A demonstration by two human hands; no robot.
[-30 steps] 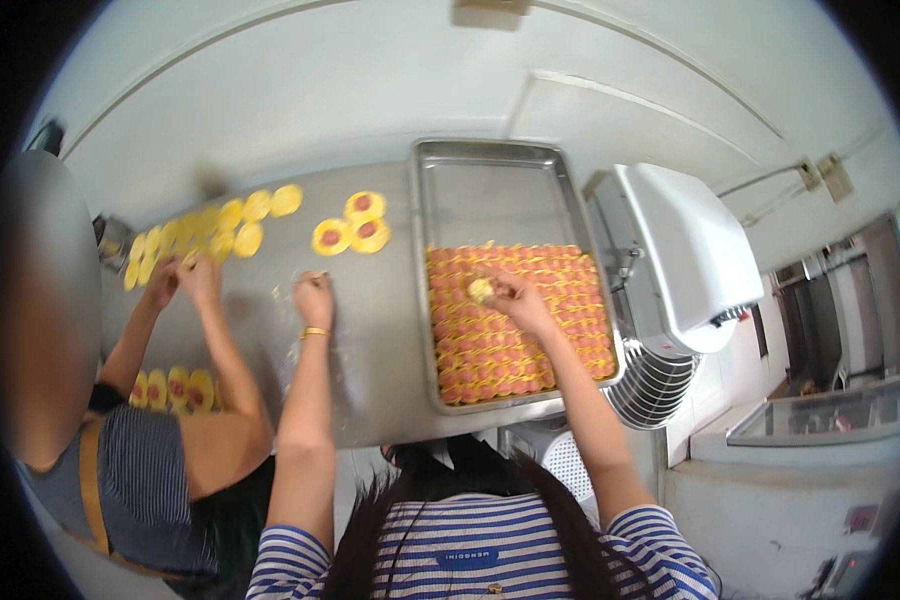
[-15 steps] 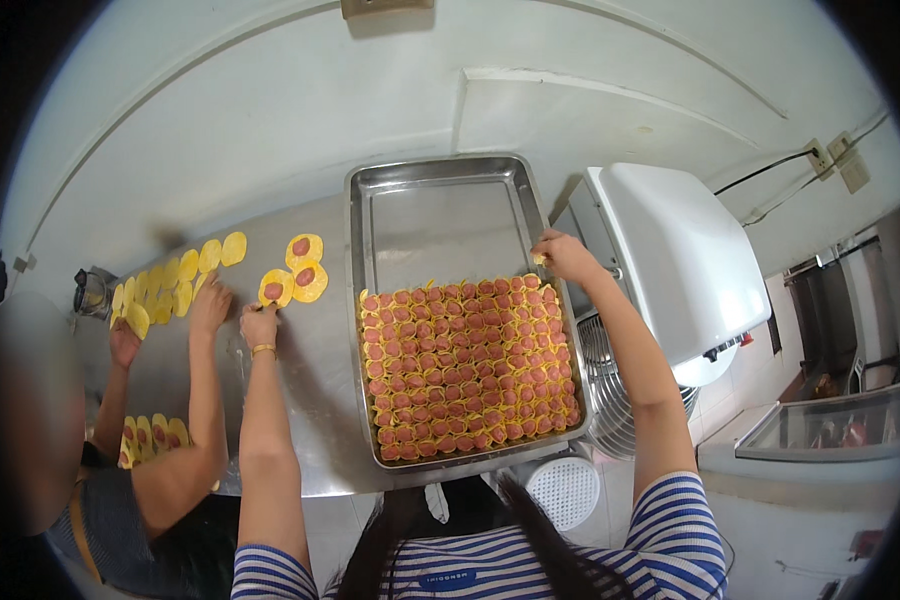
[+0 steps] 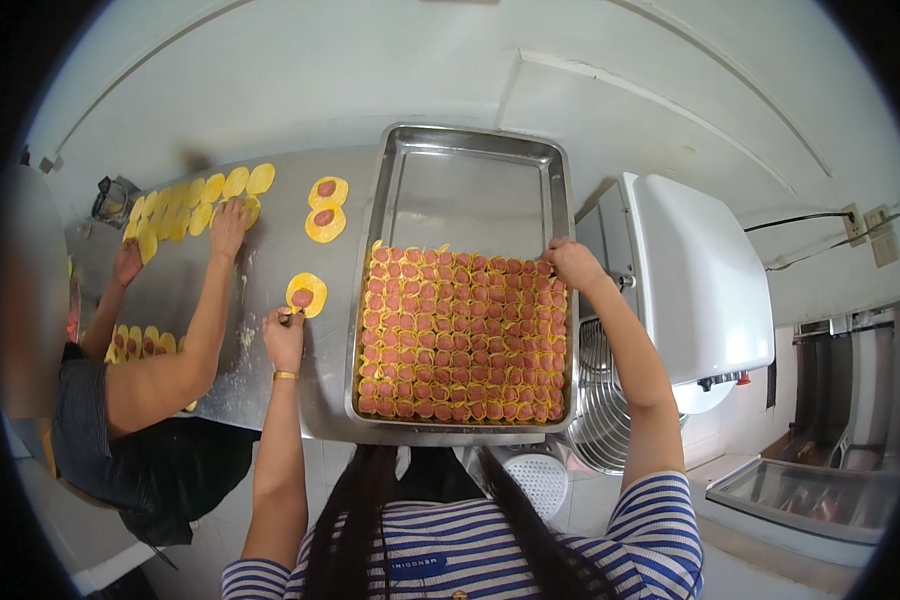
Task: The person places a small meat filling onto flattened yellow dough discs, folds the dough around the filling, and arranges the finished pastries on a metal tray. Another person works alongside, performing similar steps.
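Note:
My left hand (image 3: 285, 338) is closed in a pinch on the near edge of a round yellow wrapper (image 3: 312, 286) with a ball of pink filling, flat on the steel table. Two more filled wrappers (image 3: 326, 222) lie beyond it. My right hand (image 3: 574, 264) is closed at the right wall of a deep metal tray (image 3: 470, 185), its fingertips by the end of the farthest row; what they hold is hidden. Close rows of open-topped yellow dumplings (image 3: 460, 335) with pink filling cover the tray's near part. Its far part is bare metal.
At left a co-worker's hands (image 3: 230, 228) are among plain yellow wrappers (image 3: 175, 205) laid in rows. Nearer that person lie filled wrappers (image 3: 140, 343). A white machine (image 3: 695, 270) stands right of the tray, with a round wire fan guard (image 3: 600, 400) below. A white perforated stool (image 3: 538, 482) is underneath.
My left hand has drawn the pinched wrapper nearer, away from the other two. My right hand has lowered from above the tray, where a yellow piece showed in its fingers, to the row's right end.

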